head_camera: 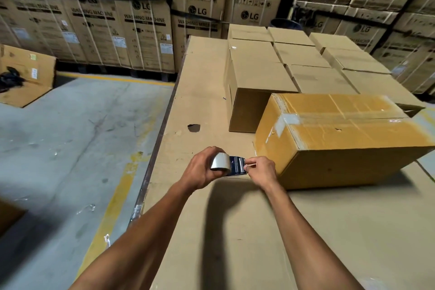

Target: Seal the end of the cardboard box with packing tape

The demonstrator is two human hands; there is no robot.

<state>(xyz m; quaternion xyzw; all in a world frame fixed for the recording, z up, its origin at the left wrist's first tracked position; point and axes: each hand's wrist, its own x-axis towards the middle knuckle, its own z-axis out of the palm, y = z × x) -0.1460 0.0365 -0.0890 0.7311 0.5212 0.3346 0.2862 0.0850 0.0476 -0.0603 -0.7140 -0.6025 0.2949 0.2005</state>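
Observation:
An orange-brown cardboard box (348, 139) lies on its side on a cardboard-covered table (235, 231), with clear tape along its top seam and its near-left end facing me. My left hand (200, 170) grips a roll of packing tape (220, 161) mounted in a dark blue dispenser (236, 166). My right hand (262, 170) pinches the loose tape end at the dispenser's blade, just in front of the box's lower left corner.
Several plain cartons (296, 61) stand in rows on the table behind the box. Stacked washing machine cartons (141, 26) line the back wall. At left the table edge (155, 148) drops to a concrete floor with yellow lines; an opened carton (26, 75) lies there.

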